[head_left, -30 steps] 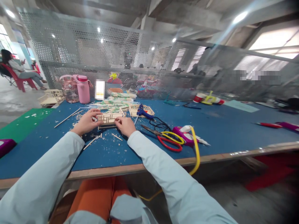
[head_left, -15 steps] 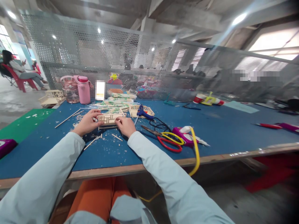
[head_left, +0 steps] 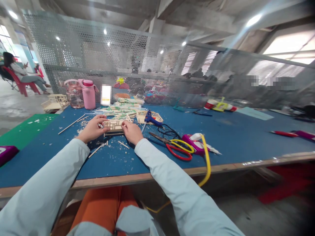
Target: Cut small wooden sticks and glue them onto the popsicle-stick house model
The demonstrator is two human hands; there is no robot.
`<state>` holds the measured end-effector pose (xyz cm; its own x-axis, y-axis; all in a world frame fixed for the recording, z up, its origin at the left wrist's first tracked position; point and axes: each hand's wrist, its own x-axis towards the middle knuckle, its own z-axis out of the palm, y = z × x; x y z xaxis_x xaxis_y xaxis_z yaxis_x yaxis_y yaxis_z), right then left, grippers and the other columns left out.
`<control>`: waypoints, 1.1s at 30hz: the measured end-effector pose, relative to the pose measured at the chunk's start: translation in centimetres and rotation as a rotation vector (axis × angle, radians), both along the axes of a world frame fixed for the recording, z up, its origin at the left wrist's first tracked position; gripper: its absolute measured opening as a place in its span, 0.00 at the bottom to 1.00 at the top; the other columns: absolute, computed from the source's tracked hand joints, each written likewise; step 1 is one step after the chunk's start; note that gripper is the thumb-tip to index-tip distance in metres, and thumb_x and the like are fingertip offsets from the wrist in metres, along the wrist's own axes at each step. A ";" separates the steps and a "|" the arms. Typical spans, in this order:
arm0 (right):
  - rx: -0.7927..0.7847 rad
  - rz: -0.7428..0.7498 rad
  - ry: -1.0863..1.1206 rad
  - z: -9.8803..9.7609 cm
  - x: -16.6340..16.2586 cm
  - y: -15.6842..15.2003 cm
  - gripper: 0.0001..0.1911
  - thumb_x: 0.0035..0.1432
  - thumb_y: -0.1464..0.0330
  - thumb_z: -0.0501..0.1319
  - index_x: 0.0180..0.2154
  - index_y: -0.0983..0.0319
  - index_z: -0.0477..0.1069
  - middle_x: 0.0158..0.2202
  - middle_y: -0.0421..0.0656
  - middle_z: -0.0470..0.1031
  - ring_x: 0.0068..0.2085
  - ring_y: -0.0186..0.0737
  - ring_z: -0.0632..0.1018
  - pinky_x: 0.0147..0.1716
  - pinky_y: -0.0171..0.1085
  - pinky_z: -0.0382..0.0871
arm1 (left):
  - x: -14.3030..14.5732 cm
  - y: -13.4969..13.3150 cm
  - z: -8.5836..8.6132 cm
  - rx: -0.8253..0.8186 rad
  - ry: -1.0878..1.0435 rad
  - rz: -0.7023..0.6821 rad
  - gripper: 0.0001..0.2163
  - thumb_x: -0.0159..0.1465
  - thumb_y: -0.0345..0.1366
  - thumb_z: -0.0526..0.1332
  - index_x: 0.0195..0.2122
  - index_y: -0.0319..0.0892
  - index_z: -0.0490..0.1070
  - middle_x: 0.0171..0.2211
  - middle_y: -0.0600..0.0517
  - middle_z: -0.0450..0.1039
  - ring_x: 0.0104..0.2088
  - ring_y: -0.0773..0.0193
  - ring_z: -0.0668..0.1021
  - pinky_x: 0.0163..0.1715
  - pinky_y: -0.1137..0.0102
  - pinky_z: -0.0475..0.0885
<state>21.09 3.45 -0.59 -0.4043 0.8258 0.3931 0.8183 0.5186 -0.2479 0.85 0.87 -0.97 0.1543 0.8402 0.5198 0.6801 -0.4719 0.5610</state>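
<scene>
A small model made of wooden sticks (head_left: 114, 125) stands on the blue tabletop between my hands. My left hand (head_left: 92, 128) grips its left end, fingers closed on the edge. At the right end, my right hand (head_left: 132, 132) pinches the model's upper side between thumb and fingers. Just beyond it lies a second stick frame (head_left: 157, 114), with a blue glue gun (head_left: 150, 118) resting at its front. Loose sticks (head_left: 97, 149) and pale scraps lie around the model.
Scissors (head_left: 176, 147) and a purple power strip (head_left: 194, 143) with a yellow cord lie right of my arm. Bagged sticks (head_left: 125, 108) are piled behind the model. A pink bottle (head_left: 89, 95) and a clear jug (head_left: 74, 95) stand back left, before a perforated metal screen (head_left: 93, 55).
My right hand has shifted very slightly on the model's right end, its fingers a little higher. The left hand and the model stay in place.
</scene>
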 end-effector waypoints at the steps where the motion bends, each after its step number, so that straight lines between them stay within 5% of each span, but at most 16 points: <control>1: -0.002 0.001 -0.004 0.0 0.0 0.0 0.13 0.60 0.65 0.48 0.41 0.58 0.68 0.36 0.43 0.77 0.38 0.39 0.75 0.34 0.33 0.61 | 0.0 0.0 0.0 -0.002 -0.003 -0.001 0.18 0.51 0.44 0.61 0.41 0.39 0.71 0.47 0.45 0.64 0.40 0.60 0.72 0.32 0.68 0.72; 24: -0.046 -0.012 0.008 -0.2 0.1 0.1 0.13 0.59 0.65 0.49 0.40 0.58 0.70 0.37 0.44 0.77 0.38 0.39 0.75 0.36 0.33 0.61 | 0.0 -0.1 0.1 -0.011 0.000 -0.007 0.19 0.51 0.44 0.60 0.42 0.41 0.71 0.48 0.45 0.64 0.38 0.61 0.72 0.32 0.67 0.72; 33: -0.042 0.001 0.031 -0.2 0.2 -0.1 0.11 0.55 0.66 0.53 0.36 0.60 0.71 0.28 0.42 0.76 0.30 0.36 0.73 0.29 0.31 0.59 | -0.5 0.4 0.0 -0.010 0.056 -0.020 0.28 0.48 0.42 0.63 0.51 0.42 0.64 0.56 0.42 0.57 0.47 0.55 0.69 0.43 0.59 0.69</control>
<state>21.24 3.31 -0.75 -0.3933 0.8416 0.3703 0.8096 0.5078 -0.2944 0.39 1.22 -0.95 0.2000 0.8418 0.5014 0.7013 -0.4803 0.5268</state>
